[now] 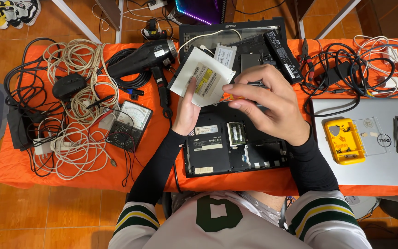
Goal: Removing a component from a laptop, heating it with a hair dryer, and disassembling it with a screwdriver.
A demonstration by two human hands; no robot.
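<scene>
- Nearest the camera, two black sleeves reach from a white jersey with green and yellow stripes over the orange-covered tabletop.
- Just beyond the tabletop's near edge lies the black opened laptop base, underside up, its bottom cover off, with a green memory module showing in its middle; every place below is told from this base.
- Left hand, above the base's far left corner: its grip is closed on the flat white-labelled optical drive, thumb on the label face and fingers hidden behind, holding the drive tilted in the air over that corner.
- Right hand, above the base's far middle: fingers curled shut, pinching a thin tool that is mostly hidden, so I cannot tell its kind; its fingertips sit just beside the drive's right edge.
- Left of the base, near it, a grey analogue multimeter lies face up among its leads.
- Further left, a heap of cream and black coiled cables with a black computer mouse resting on it.
- Right of the base, a silver closed laptop carries a yellow plastic case of small bits.
- Beyond the base's far left corner, a black hot-air gun lies on its side.
- Directly beyond the base, a second black dismantled laptop shell holds loose parts.
- Beyond and right of the base, a tangle of black and white cords.
</scene>
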